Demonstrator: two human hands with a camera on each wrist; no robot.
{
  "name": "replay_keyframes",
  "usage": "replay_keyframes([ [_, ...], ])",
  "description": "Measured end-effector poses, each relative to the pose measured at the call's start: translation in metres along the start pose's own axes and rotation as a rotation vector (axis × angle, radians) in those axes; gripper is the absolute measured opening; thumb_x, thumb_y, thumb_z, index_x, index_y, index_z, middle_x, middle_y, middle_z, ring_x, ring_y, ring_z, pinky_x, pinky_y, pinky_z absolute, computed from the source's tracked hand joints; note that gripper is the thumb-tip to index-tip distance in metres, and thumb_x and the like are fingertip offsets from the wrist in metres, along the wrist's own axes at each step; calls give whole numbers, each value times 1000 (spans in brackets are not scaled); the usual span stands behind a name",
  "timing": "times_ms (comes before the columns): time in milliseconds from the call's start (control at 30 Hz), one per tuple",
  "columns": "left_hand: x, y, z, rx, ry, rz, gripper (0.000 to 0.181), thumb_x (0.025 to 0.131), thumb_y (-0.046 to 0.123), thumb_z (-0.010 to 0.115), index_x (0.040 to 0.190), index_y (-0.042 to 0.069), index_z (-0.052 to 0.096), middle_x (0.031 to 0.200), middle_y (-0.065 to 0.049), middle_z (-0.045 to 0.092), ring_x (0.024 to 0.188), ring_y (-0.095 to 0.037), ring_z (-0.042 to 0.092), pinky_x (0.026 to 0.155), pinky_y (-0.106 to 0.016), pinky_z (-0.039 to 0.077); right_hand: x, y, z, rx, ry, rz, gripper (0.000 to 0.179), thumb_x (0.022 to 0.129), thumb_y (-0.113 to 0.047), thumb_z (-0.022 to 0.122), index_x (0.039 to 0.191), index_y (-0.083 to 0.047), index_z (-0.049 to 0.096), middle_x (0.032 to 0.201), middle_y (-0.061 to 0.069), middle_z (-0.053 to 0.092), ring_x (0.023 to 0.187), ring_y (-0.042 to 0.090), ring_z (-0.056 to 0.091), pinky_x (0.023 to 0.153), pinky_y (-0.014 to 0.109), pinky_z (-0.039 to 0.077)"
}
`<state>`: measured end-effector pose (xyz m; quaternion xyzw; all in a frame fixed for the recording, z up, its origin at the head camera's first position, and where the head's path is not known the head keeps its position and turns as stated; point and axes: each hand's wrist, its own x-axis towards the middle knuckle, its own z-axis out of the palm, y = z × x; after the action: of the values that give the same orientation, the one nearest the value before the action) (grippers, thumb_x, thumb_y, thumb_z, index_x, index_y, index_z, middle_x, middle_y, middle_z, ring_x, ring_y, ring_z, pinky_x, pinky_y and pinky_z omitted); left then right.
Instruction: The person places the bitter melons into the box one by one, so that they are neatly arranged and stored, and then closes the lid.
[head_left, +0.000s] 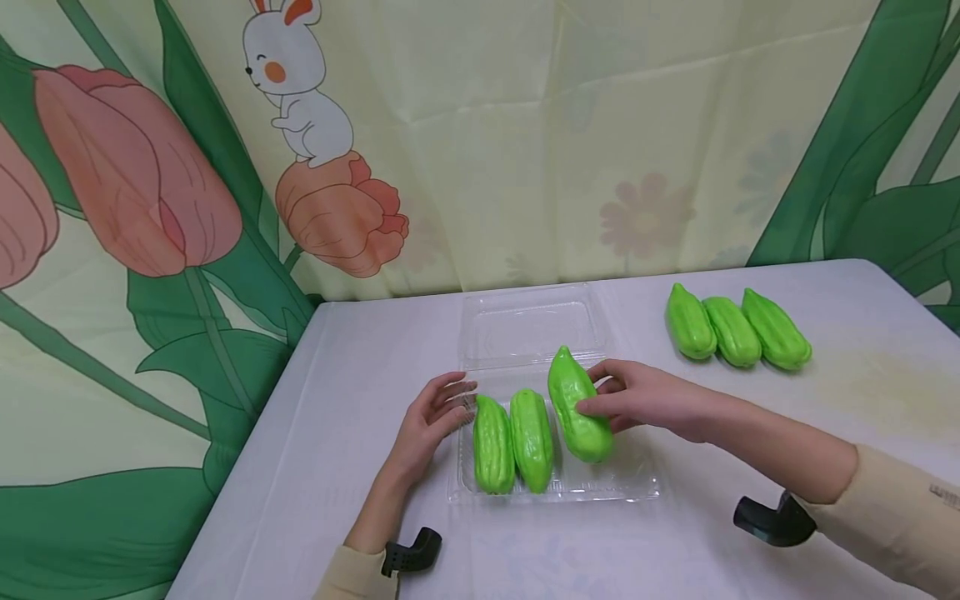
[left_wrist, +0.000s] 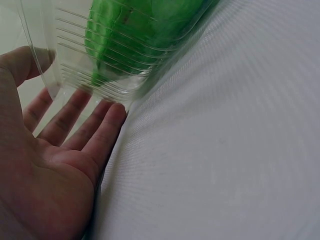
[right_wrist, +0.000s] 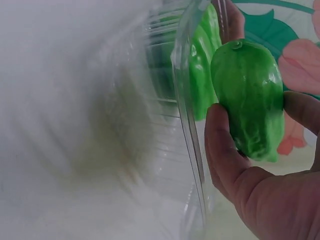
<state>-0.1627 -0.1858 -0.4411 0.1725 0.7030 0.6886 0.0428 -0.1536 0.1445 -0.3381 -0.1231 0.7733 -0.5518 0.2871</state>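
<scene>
My right hand (head_left: 637,398) holds a bright green, ribbed bitter melon (head_left: 573,408) between thumb and fingers, tilted above the clear plastic box (head_left: 637,483). In the right wrist view the same bitter melon (right_wrist: 250,95) shows beside the box's rim. Two more, a left bitter melon (head_left: 493,446) and a middle bitter melon (head_left: 532,440), lie side by side in the box's left half. At the box's left side is my left hand (head_left: 427,425), its fingers fairly straight. The left wrist view shows its fingertips (left_wrist: 116,111) against the box's ridged wall (left_wrist: 107,65).
The box's clear lid (head_left: 532,329) lies folded open toward the back. Three bitter melons (head_left: 733,331) lie together at the back right of the white-covered table (head_left: 360,375). Behind the table hangs a curtain (head_left: 495,167) printed with tulips and a rabbit.
</scene>
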Motion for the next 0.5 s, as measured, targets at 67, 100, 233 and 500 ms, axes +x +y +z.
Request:
replay_keyframes([
  [67,0,-1,-1,-3,-4,3,52,97,-2,58,147,-2,42,141,-28,52,129,-42,52,98,-35,52,2,0,3,25,-12,16,60,95,-23,69,137,9,41,114,16,62,97,23,66,90,39,56],
  [100,0,-1,-1,-4,-5,3,52,97,-2,58,147,-2,42,141,-28,52,129,-42,52,98,-36,52,3,1,4,33,-15,19,60,95,-22,69,137,9,40,114,17,61,98,23,66,90,39,56],
  [233,0,-1,-1,-7,-5,3,53,97,-3,58,147,-3,41,141,-28,52,130,-43,52,98,-35,52,4,2,10,32,-16,47,60,94,-18,68,138,11,39,116,18,60,98,24,66,90,40,56],
  [500,0,-1,-1,1,-5,3,54,96,-3,58,146,-5,40,141,-28,52,130,-42,51,98,-33,52,9,3,20,-48,16,126,56,93,-11,65,136,13,38,115,22,56,98,26,66,87,40,57],
])
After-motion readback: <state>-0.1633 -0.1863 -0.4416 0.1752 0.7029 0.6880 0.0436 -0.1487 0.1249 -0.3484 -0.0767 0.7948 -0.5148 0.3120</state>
